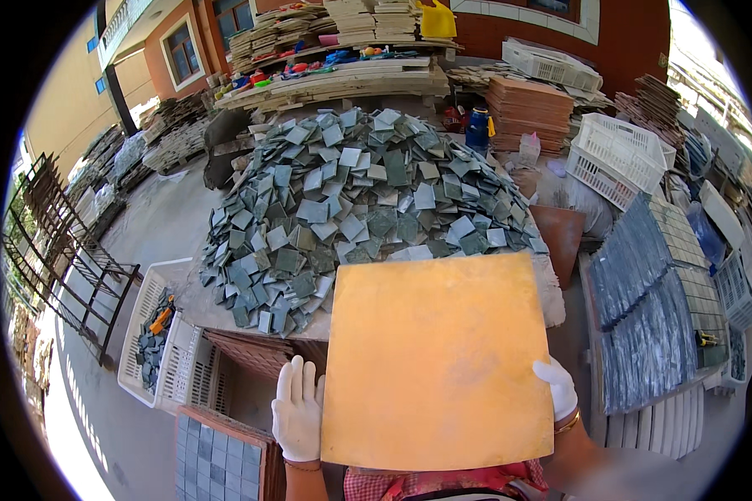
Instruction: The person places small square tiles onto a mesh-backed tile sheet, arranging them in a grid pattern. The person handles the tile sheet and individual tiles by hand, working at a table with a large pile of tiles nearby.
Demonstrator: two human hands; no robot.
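A square, flat, yellow-orange board (439, 359) is up in front of me, its far edge over the near side of a heap of tiles. My right hand (557, 388), in a white glove, holds the board by its right edge. My left hand (298, 411), also gloved in white, is beside the left edge with its fingers stretched out; its thumb does not show. Beyond the board, small grey-green square tiles (351, 179) lie heaped on a worktable (551, 292). The board hides the table's near middle.
A white crate (152, 326) at left holds dark tile pieces and an orange-handled tool (163, 321). Below it stands a stack topped with gridded tiles (217, 459). Tall tile stacks (652, 317) rise at right, near white crates (618, 159). A metal rack (67, 242) stands far left.
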